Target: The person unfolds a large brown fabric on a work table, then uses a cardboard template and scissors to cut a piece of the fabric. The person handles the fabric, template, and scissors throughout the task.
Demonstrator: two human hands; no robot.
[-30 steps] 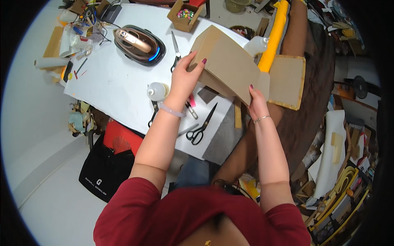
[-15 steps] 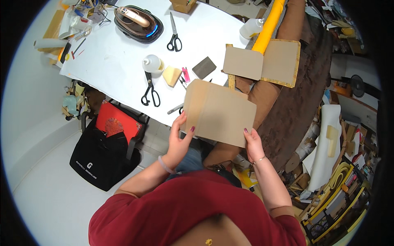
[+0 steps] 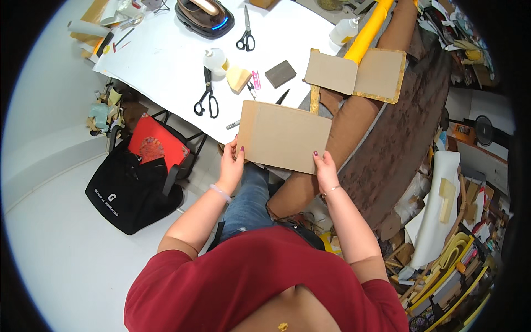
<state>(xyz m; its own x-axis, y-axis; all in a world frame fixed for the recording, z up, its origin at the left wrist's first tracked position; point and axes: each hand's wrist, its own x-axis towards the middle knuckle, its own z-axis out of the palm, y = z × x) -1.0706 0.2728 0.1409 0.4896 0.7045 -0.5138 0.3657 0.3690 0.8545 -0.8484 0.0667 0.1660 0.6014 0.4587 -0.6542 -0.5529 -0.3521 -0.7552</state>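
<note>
The flat brown cardboard (image 3: 285,137) is held in front of the person, over the near edge of the white table (image 3: 160,63), and it hides part of that edge. I can't tell if it touches the table. The left hand (image 3: 230,168) pinches its left end low down, and the right hand (image 3: 327,174) pinches its lower right corner, thumbs on top. Nobody holds the far side, so it could tip or droop if one thumb slips. Then it might slide off the near edge onto the blue jeans (image 3: 248,189) or the floor. If both hands squeeze inward, the card could bend and get a crease. A dark pointy tip (image 3: 283,96) sticks out just past the card's far side, so a push that way could scratch the card. A big swing toward the far left could bump the black scissors (image 3: 207,99) or tip the clear bottle (image 3: 215,59). The card's long way goes from left to right, with the right end a bit closer to the person. The end with the tan strip (image 3: 248,128) points left, and the plain end points right.
</note>
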